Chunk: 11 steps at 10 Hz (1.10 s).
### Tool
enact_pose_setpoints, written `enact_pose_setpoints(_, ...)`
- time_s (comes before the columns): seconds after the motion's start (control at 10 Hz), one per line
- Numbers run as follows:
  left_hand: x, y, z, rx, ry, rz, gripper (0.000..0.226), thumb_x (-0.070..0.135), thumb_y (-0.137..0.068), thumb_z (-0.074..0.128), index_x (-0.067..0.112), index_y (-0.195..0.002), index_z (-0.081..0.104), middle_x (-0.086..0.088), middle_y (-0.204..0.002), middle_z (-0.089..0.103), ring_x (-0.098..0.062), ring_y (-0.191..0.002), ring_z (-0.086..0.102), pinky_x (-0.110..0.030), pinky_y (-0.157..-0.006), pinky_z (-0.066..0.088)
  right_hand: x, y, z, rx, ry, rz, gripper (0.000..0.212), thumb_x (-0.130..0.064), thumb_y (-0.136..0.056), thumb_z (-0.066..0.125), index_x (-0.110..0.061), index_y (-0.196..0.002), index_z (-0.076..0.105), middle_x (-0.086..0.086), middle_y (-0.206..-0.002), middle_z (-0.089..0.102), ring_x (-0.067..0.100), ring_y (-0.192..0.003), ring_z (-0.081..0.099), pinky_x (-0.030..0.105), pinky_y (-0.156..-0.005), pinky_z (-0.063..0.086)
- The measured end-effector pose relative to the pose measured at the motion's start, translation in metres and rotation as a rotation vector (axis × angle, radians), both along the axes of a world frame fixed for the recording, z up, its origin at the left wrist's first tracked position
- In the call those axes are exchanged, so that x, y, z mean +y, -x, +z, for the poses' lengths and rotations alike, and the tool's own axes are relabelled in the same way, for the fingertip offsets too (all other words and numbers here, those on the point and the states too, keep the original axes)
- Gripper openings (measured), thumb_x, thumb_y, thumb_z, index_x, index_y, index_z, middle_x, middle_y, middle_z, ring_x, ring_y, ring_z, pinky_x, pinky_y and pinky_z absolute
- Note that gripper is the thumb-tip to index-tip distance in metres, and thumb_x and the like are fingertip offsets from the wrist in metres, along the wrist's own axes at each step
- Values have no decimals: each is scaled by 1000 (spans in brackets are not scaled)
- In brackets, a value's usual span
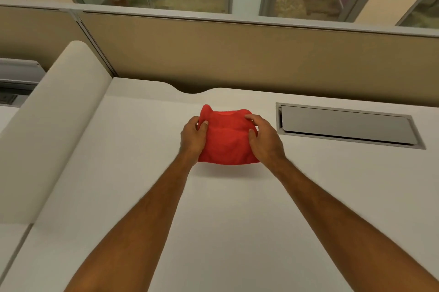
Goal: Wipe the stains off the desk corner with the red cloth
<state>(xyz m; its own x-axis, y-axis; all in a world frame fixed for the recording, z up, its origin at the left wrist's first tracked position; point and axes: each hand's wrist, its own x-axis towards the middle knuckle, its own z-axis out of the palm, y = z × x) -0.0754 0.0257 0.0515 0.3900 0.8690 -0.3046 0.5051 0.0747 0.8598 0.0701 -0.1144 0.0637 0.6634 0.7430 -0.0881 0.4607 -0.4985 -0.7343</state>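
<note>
A folded red cloth (226, 138) sits in the middle of the white desk (142, 173), a little short of its back edge. My left hand (193, 138) grips the cloth's left side, pinching up a fold at the far left corner. My right hand (263, 138) holds the cloth's right side, fingers curled over its top edge. Both forearms reach in from the bottom of the view. The desk's back left corner (118, 82) lies well to the left of the cloth. I cannot make out any stains on the surface.
A grey cable flap (346, 125) is set into the desk to the right of the cloth. A beige partition (237, 54) runs along the back. A white rounded divider (54, 125) borders the desk on the left. A curved notch (192, 91) cuts the back edge.
</note>
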Motion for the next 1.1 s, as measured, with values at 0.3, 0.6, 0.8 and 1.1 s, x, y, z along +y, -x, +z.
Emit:
enact_pose_setpoints(0.3, 79, -33, -34, 9, -129, -13, 34, 37, -109, 46, 13, -127, 61, -8, -124, 70, -22, -106, 64, -47, -102, 57, 73, -31, -33, -158, 31, 53, 46, -15, -108, 43, -31, -150, 52, 0, -137, 61, 20, -119, 61, 33, -98, 51)
enact_pose_setpoints(0.6, 110, -53, -63, 196, -316, 14, 39, 36, -105, 55, 22, -142, 52, -4, -140, 61, -26, -123, 63, -47, -100, 56, 115, -46, -82, -310, 168, 117, 43, -19, -110, 43, -21, -150, 54, 6, -154, 53, 29, -137, 50, 47, -110, 49)
enact_pose_setpoints(0.8, 103, -49, -85, 463, -442, -161, 55, 46, -100, 60, 20, -148, 50, -11, -148, 52, -32, -132, 53, -51, -108, 50, 109, -44, -97, -379, 306, 164, 46, -32, -109, 45, -22, -153, 52, 4, -160, 48, 30, -142, 46, 47, -118, 39)
enact_pose_setpoints(1.1, 80, -40, -75, 524, -534, -138, 61, 53, -100, 52, 20, -151, 45, -11, -163, 39, -34, -147, 39, -55, -118, 36, 85, -45, -85, -372, 295, 184, 55, -39, -109, 43, -21, -161, 37, 7, -169, 36, 32, -155, 32, 54, -126, 28)
